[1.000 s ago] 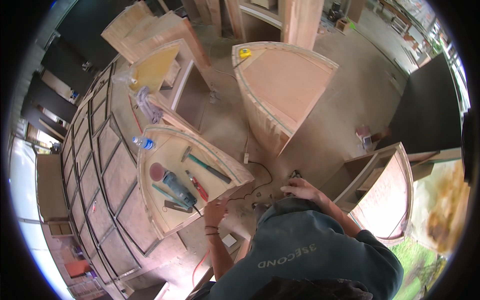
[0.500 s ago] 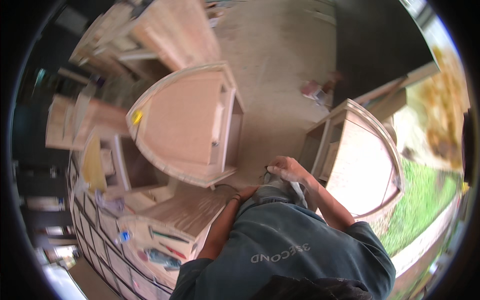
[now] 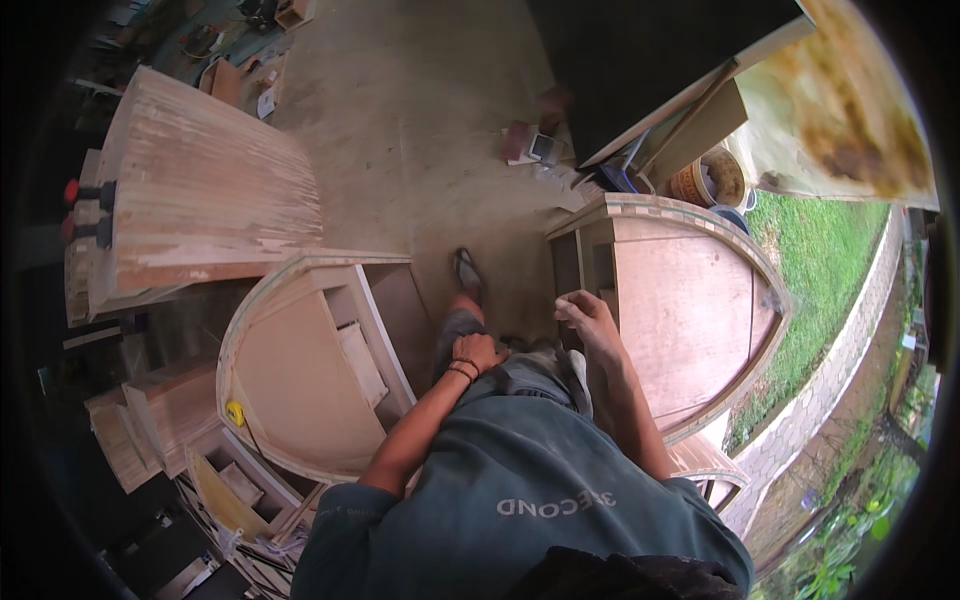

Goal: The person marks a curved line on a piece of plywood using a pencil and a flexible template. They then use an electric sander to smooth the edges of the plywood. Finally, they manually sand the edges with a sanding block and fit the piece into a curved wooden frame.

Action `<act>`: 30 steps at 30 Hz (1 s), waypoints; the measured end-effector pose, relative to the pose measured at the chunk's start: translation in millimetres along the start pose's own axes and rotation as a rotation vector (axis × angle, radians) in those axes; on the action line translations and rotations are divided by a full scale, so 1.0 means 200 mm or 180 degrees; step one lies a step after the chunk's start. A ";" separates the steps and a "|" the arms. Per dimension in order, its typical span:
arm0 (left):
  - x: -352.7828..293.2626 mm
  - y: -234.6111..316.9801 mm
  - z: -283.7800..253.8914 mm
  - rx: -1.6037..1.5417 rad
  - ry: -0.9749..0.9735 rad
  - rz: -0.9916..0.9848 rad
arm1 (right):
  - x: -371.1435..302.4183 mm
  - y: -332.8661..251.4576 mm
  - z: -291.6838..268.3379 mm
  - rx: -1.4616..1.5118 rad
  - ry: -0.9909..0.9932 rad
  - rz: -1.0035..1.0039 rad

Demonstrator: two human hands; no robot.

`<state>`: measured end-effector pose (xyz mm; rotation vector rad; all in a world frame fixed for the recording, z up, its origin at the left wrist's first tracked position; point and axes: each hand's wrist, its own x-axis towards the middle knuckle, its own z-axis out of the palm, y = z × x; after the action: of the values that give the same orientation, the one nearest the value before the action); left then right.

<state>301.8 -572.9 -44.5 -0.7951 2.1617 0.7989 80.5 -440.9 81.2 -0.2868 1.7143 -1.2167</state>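
Now that I've turned rightward, the right-side curved cabinet [image 3: 685, 320] sits within reach of my curled right hand [image 3: 592, 322]; my left hand [image 3: 478, 353], apart from it, rests at my shorts [image 3: 460, 328], both grips unclear.

A bucket [image 3: 686, 187] sits between a black panel [image 3: 650, 60] and grass [image 3: 825, 275].

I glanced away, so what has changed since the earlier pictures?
The person has turned right, so the scene swings left. The left hand has moved from near the tool-covered cabinet to over the left thigh; the right hand is now near the pinkish-topped cabinet. The tools have left view. Nothing was visibly taken hold of or let go. The yellow tape measure remains on its curved cabinet.
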 end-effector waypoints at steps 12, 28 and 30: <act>0.79 -0.28 -1.01 -0.0122 -0.0654 0.0973 | 1.82 0.33 0.40 -0.1277 0.0324 0.1091; 1.47 -0.70 -1.04 -0.1154 -0.2093 0.0927 | 4.70 1.42 0.28 -0.2837 0.1510 0.1230; 1.52 -0.68 -1.04 -0.1063 -0.2011 0.0723 | 4.85 1.47 0.36 -0.2592 0.1530 0.1309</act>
<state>144.8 -898.6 -197.4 -0.3730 1.5814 1.3452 -246.5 -980.7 -714.2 -0.1025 2.4866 -0.2423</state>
